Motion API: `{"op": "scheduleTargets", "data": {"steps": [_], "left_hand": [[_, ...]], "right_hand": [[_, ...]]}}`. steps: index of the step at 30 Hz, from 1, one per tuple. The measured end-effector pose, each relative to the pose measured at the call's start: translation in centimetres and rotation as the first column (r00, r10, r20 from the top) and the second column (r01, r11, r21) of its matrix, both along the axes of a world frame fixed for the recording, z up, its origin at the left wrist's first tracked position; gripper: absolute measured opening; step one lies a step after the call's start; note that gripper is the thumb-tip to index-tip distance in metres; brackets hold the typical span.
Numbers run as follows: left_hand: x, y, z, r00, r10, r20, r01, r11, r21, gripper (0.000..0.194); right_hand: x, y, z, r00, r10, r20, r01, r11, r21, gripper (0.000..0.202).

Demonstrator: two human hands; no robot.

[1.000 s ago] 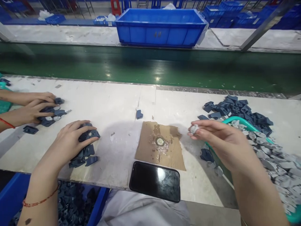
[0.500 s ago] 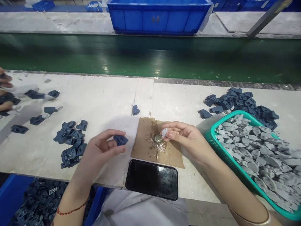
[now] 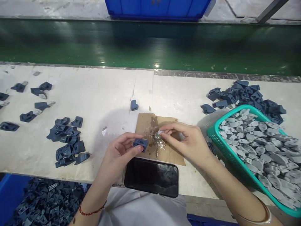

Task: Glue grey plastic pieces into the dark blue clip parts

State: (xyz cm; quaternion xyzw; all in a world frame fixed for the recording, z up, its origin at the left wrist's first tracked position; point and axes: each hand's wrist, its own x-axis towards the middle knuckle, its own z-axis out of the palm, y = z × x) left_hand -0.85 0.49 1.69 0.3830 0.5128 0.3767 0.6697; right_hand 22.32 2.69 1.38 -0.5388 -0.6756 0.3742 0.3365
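Note:
My left hand [image 3: 124, 149] pinches a dark blue plastic part [image 3: 140, 144] with a slot in its face, over the left edge of a cardboard piece [image 3: 144, 125]. Between the thumb and fingers of my right hand [image 3: 185, 138] is a small light grey plastic piece [image 3: 160, 132]. It is held right at a small round metal cap [image 3: 157, 136] in the middle of the cardboard; whether they touch I cannot tell. Wet, shiny spots surround the cap. A black phone [image 3: 151, 177] lies just below the cardboard.
A teal basket [image 3: 213, 130] full of grey pieces stands at right, beside a pile of blue parts [image 3: 244, 94]. More blue parts [image 3: 67, 135] lie at left. A blue bin [image 3: 14, 185] sits below the table edge. Beyond runs a green belt [image 3: 77, 44] with a blue crate [image 3: 157, 9] behind.
My left hand has moved right with the blue part, now turned slot side up. My right hand has brought the grey piece left to the metal cap. Another person's hand has left the left edge.

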Motion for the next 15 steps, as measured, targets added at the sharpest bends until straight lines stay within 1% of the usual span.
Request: {"op": "scheduleTargets", "data": {"steps": [4, 8, 10, 12, 15], "left_hand": [[0.34, -0.16, -0.02, 0.999, 0.006, 0.047, -0.006, 1.000, 0.008, 0.016], [0.64, -0.23, -0.11, 0.999, 0.004, 0.054, -0.005, 1.000, 0.030, 0.015], [0.71, -0.28, -0.11, 0.999, -0.007, 0.044, 0.006, 1.000, 0.023, 0.017], [0.74, -0.34, -0.06, 0.999, -0.016, 0.043, 0.016, 1.000, 0.008, 0.021], [0.73, -0.45, 0.07, 0.998, -0.057, 0.016, 0.056, 0.998, 0.030, 0.020]], "right_hand": [[0.00, 0.01, -0.10, 0.995, 0.068, 0.078, -0.074, 0.994, 0.079, 0.009], [0.04, 0.03, -0.13, 0.995, 0.056, 0.080, -0.065, 0.993, 0.103, 0.008], [0.05, -0.04, -0.08, 0.996, 0.056, 0.073, -0.062, 0.995, 0.083, 0.009], [0.05, -0.13, 0.05, 0.999, 0.032, 0.035, -0.033, 0.999, 0.042, 0.008], [0.08, -0.16, 0.39, 0.987, -0.076, -0.141, 0.066, 0.995, -0.078, 0.006]]}}
